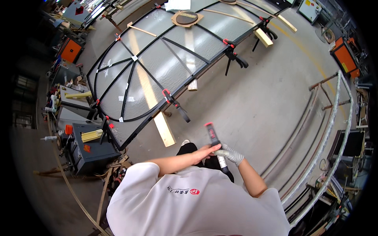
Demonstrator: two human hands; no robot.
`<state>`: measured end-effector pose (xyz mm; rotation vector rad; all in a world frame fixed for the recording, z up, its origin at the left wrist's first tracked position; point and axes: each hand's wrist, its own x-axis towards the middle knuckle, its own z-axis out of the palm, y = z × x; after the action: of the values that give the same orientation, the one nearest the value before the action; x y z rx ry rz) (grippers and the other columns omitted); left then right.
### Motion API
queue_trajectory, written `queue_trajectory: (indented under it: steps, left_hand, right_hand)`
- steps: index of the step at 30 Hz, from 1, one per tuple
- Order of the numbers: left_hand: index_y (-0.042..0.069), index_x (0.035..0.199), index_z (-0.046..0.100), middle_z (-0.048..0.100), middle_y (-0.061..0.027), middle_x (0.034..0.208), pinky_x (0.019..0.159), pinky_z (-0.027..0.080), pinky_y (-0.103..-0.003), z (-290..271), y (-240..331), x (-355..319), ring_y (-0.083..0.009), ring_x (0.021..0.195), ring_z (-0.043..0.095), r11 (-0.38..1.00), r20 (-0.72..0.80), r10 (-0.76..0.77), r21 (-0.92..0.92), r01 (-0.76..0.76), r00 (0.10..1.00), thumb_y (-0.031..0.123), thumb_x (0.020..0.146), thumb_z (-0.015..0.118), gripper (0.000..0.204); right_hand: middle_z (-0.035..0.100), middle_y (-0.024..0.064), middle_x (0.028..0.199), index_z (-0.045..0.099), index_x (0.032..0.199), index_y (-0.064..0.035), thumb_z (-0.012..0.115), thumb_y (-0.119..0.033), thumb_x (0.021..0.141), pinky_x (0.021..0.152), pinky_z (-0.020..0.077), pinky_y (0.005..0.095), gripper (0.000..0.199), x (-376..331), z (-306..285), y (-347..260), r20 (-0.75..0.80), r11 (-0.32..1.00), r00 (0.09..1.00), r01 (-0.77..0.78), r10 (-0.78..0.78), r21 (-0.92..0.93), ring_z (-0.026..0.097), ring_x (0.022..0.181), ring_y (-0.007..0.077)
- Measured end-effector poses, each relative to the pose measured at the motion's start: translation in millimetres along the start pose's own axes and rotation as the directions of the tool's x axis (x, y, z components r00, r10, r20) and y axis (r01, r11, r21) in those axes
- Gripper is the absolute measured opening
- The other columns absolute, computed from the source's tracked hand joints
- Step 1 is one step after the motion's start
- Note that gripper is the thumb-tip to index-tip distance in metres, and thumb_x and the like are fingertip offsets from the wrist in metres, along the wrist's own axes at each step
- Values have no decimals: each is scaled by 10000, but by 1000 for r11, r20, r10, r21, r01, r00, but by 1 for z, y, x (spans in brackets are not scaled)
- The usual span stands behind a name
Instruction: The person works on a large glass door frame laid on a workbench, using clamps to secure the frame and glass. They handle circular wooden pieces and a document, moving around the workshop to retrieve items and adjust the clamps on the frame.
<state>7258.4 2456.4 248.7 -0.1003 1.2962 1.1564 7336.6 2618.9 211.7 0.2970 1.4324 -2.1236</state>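
Note:
In front of my body I hold a black tool with a red tip (212,133). A pale shaft with a black end sticks out below my hands; its exact kind I cannot make out. Bare and reaching in from the left, my left hand (205,153) has its fingers closed at the tool's middle. My right hand (232,155), in a grey-white glove, is wrapped round it just below and to the right. The two hands touch or nearly touch. Ahead lies a large arched black frame (150,106) over a glossy grey sheet, with a black clamp (178,107) on its near edge.
Wooden boards (164,129) jut from under the frame toward me. More black clamps (236,59) hang along its edge. A metal rail rack (334,114) stands on the right. At left is a dark cabinet (90,149) with yellow strips on top. Orange machines (71,50) stand farther off.

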Motion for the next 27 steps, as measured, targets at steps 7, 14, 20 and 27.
queue_trajectory:
  steps: [7,14,20,27]
  left_hand:
    - [-7,812,507,568,-117,822,631,452,-325,-75,179,68,-169,777,550,756,-561,637,589,-286,528,498,639,730,578]
    - [-178,1154,319,442,-295,1168,939,357,-443,-222,320,195,-388,1111,436,915,-916,390,397,72,95,697,474,693,1169]
    - [-94,1117,305,415,-240,1120,817,477,-416,-230,386,238,-351,992,512,913,-935,355,345,217,-7,218,610,718,724]
    - [26,871,458,483,-79,600,427,438,-314,-311,366,235,-181,484,512,909,-946,154,23,-415,285,114,713,546,201]
  right_hand:
    - [558,47,848,513,980,-64,623,-390,752,688,476,289,413,-66,-74,-16,-331,862,937,259,-114,436,567,775,159]
    - [565,75,849,519,983,-47,634,-430,736,770,465,362,470,-75,-141,-29,-470,804,882,293,-19,517,577,808,221]
    - [569,89,834,517,969,-38,643,-409,735,785,470,390,456,-54,-187,-97,-537,721,840,326,76,611,579,799,242]
    - [583,90,819,523,955,-32,640,-396,739,776,487,392,439,0,-255,-138,-500,643,862,338,81,687,597,751,240]
